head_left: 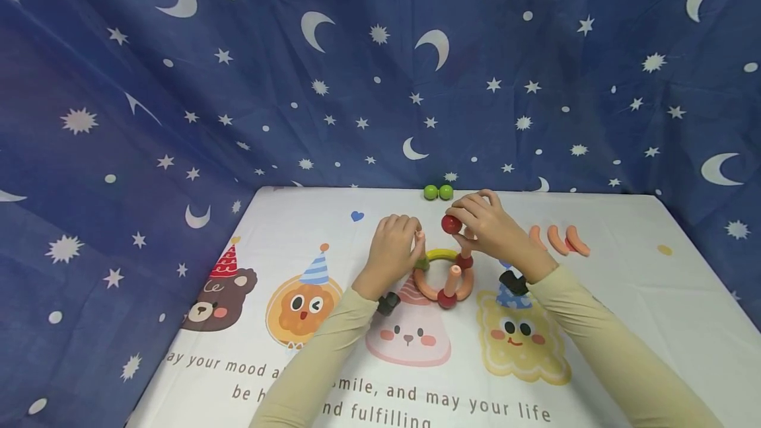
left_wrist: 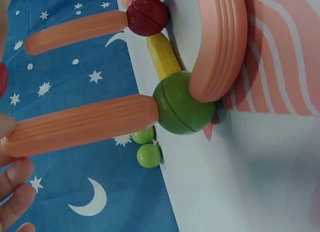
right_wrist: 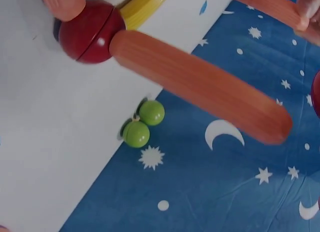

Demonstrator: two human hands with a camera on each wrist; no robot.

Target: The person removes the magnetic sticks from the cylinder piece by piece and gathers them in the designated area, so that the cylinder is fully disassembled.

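Our right hand (head_left: 490, 224) pinches a red ball (head_left: 452, 224) above the ring (head_left: 442, 254), likely so we don't knock the sticks. Our left hand (head_left: 391, 249) pinches the top of an orange stick (left_wrist: 85, 124), maybe to stop it wobbling. That stick stands on a green ball (left_wrist: 181, 104), part of the ring, which lies flat on our bench (head_left: 630, 269). Two small green balls (head_left: 446, 192) sit at the back, perhaps out of our way.
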